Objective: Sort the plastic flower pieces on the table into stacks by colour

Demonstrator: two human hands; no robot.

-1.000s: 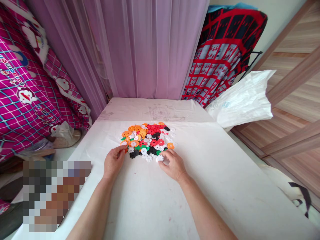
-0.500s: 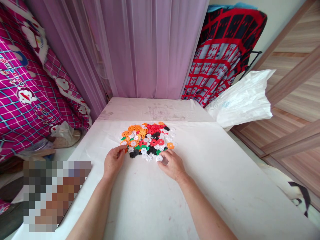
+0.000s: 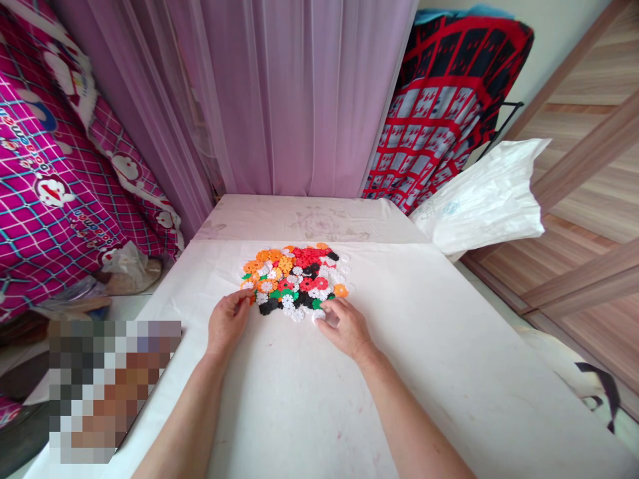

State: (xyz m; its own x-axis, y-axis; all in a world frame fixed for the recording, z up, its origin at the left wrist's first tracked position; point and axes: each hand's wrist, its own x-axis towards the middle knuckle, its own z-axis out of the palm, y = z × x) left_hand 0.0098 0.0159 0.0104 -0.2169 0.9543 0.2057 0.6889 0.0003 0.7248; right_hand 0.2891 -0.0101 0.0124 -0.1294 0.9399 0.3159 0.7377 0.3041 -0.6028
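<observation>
A flat pile of flower-shaped plastic snowflake discs (image 3: pixel 285 267) in orange, red, white, black and green lies on the white-covered table (image 3: pixel 289 392). At the pile's left edge is my left hand (image 3: pixel 229 320), its fingers curled and the tips drawn together. An orange disc (image 3: pixel 251 301) shows beside those fingertips; whether it is gripped is hard to make out. My right hand (image 3: pixel 348 327) rests at the front right edge of the pile, thumb and forefinger apart. A white disc (image 3: pixel 318 315) lies between them, close to the thumb.
Beyond the table hangs a purple curtain (image 3: pixel 299 100). A white plastic bag (image 3: pixel 489 199) stands at the right edge, by a red patterned cloth (image 3: pixel 429 120) and a wooden cabinet (image 3: pixel 589 153). On the left are a pink patterned cloth (image 3: pixel 64 166) and a blurred-out patch (image 3: pixel 114 392).
My right hand has shifted very slightly at the pile's front right edge. My left hand and the pile look the same.
</observation>
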